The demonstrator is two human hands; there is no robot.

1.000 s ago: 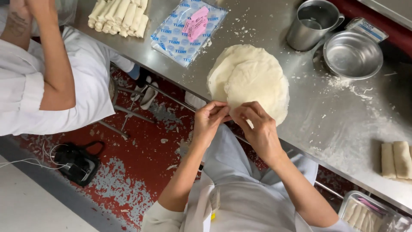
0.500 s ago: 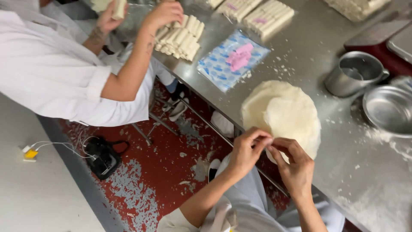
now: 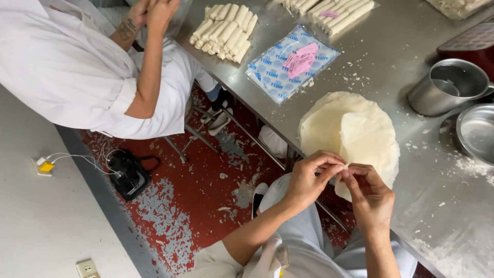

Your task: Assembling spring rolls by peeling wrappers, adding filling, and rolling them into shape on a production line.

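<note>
- My left hand [image 3: 309, 180] and my right hand [image 3: 368, 198] meet at the lower middle of the frame, fingertips pinched together on the near edge of one thin wrapper sheet [image 3: 363, 141].
- Both hands are closed in a pinch on that sheet — thumb against forefinger on each side, the other fingers curled loosely.
- The sheet is partly lifted; it stands up off the stack of round wrappers [image 3: 324, 128], which lies on the steel table [image 3: 391, 56] just right of centre, close to the table's near edge.
- I judge the step in hand to be peeling a single sheet free of the stack — the edge is started, the rest of it not yet clear.
- The next move, as I see it, calls for a slow, even pull away from the stack, keeping the pinch light so the thin sheet does not tear or drag a second one with it.
- To the right stand a metal cup [image 3: 447, 87] and a metal bowl [image 3: 476, 134], with flour dusted about them.
- At upper middle lie a printed plastic bag [image 3: 290, 64] and a pile of finished rolls [image 3: 226, 33].
- A co-worker in white [image 3: 72, 67] sits at upper left, hands raised by the table corner.
</note>
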